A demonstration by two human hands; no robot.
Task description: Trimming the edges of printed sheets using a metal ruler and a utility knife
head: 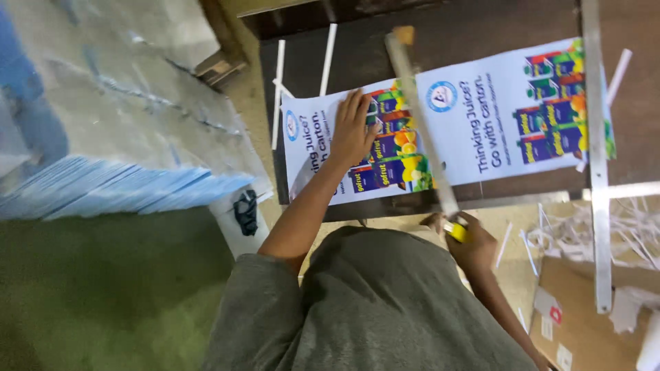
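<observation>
Pressing my left hand [352, 130] flat and open on a thin, floppy printed poster sheet [474, 117] beside the metal straightedge [421, 124], my right hand [467, 242] grips a yellow cutter [456, 230] at the straightedge's near end; the sheet is best held flat.

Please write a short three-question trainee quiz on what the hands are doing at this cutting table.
1. True or false: the left hand lies flat on the poster.
2. What does the right hand grip? A) scissors B) yellow knife C) tape
3. What long thing lies across the poster between the hands?

Key:
1. True.
2. B.
3. The ruler, running from the table's far side to the near edge.
</observation>
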